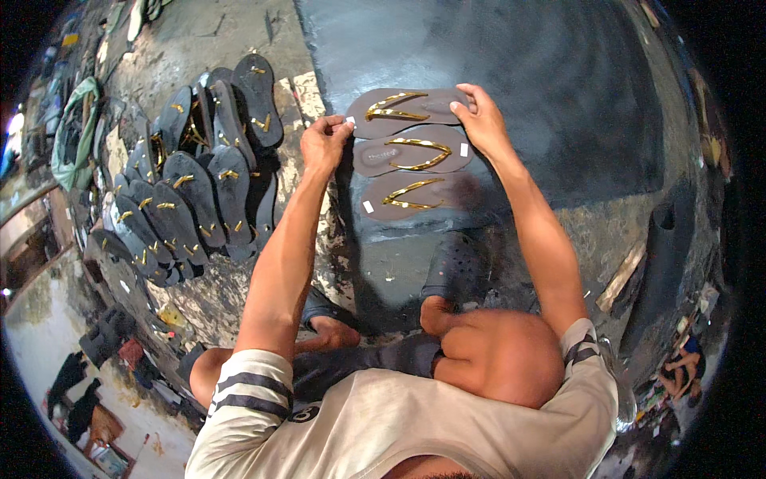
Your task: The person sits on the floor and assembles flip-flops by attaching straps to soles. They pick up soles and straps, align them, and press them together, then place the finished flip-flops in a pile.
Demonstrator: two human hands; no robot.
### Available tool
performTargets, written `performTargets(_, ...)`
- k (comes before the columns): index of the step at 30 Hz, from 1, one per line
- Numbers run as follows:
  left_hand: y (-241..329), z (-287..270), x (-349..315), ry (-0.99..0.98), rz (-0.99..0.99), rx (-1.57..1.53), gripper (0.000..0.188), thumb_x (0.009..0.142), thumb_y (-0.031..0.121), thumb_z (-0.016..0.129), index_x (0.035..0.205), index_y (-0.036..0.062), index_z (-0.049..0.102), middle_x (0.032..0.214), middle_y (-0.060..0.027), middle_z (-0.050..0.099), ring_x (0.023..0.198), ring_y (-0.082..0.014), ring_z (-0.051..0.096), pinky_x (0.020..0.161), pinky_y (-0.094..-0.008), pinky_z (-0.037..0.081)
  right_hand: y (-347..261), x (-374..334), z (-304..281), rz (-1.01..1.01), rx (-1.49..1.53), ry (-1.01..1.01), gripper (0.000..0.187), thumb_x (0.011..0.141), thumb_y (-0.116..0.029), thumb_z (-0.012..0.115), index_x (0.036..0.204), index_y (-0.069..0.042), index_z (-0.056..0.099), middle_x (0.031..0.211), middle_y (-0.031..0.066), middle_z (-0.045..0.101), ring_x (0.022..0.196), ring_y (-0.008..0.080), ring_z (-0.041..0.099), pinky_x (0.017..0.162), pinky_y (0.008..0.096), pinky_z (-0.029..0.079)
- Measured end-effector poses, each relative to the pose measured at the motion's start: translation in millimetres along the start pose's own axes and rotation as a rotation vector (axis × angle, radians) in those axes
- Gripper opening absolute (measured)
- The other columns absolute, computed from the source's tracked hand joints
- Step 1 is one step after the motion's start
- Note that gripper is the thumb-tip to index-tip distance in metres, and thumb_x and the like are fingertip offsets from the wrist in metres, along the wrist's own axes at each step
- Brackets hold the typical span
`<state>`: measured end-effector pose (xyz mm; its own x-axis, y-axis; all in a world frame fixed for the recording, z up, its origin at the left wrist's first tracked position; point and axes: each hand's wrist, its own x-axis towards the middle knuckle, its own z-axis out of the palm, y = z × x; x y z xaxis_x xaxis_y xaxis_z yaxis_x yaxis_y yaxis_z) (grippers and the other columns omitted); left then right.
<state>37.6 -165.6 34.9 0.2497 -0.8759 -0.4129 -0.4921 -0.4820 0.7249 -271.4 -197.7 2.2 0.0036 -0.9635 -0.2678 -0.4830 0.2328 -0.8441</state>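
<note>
Three brown flip-flops with shiny gold straps lie sideways in a column before me: a far flip-flop [399,121], a middle flip-flop [415,166] and a near flip-flop [399,190]. My left hand [323,145] is at the far one's toe end, fingertips pinched at a small white sticker [349,121]. Around the heel end of that same flip-flop my right hand [483,121] is closed, thumb on top and fingers over the far edge. White stickers also sit on the toe ends of the middle and near ones; the middle one points the opposite way.
A dark sheet [558,96] spreads beneath and beyond the flip-flops. To the left, a pile of dark flip-flops [187,188] with gold straps covers the worn floor. A black roll [658,255] and a wood strip [621,278] lie at right. Another person [684,369] sits far right.
</note>
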Motion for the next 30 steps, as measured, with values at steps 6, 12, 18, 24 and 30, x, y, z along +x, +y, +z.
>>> performTargets(6,4.2,3.1,2.2,0.224,0.554,0.498,0.023,0.083,0.014,0.066,0.103,0.0049,0.065,0.096,-0.0169,0.065,0.092,-0.035,0.062,0.083,-0.0445,0.05,-36.0,6.5,-22.5,-0.175,-0.626,0.013,0.062,0.084,-0.038,0.072,0.136,-0.012,0.05,0.139,0.0181,0.044,0.126,0.0397,0.044,0.104,0.0528,0.036)
performTargets(12,20.0,0.8,-14.6,-0.062,0.541,0.58,0.025,0.083,0.013,0.059,0.106,0.0086,0.069,0.099,-0.0173,0.064,0.098,-0.0382,0.06,0.086,-0.0473,0.049,-20.2,-24.9,20.3,-0.263,-0.856,-0.021,0.068,0.099,-0.05,0.043,0.154,-0.014,0.025,0.161,0.0172,0.016,0.146,0.0424,0.016,0.117,0.0534,0.017)
performTargets(18,25.6,-113.1,12.4,0.325,0.528,0.449,0.04,0.084,0.028,0.069,0.118,0.0059,0.065,0.111,-0.0213,0.066,0.101,-0.0379,0.062,0.09,-0.0462,0.049,-12.9,-6.0,-7.3,-0.283,-0.46,0.111,0.056,0.104,-0.043,0.036,0.15,-0.01,0.036,0.158,0.0226,0.023,0.146,0.0391,0.022,0.117,0.0518,0.015)
performTargets(24,16.1,-197.5,42.8,0.04,-0.265,0.846,0.116,0.072,0.074,0.066,0.152,0.0062,0.017,0.132,-0.0261,0.057,0.126,-0.0394,0.053,0.107,-0.0558,0.033,-21.8,-35.2,-13.1,-0.312,-0.262,0.327,0.047,0.105,-0.035,0.039,0.14,-0.004,0.049,0.15,0.022,0.038,0.14,0.0349,0.033,0.114,0.0465,0.023)
performTargets(30,25.5,-192.6,36.6,0.139,-0.357,0.699,0.119,0.066,0.065,0.075,0.148,-0.0027,0.021,0.139,-0.0275,0.048,0.132,-0.0371,0.047,0.111,-0.0556,0.025,-61.8,-50.1,-15.9,-0.352,-0.146,0.358,0.04,0.101,-0.026,0.05,0.133,-0.003,0.054,0.144,0.0207,0.045,0.136,0.0341,0.039,0.112,0.0438,0.029)
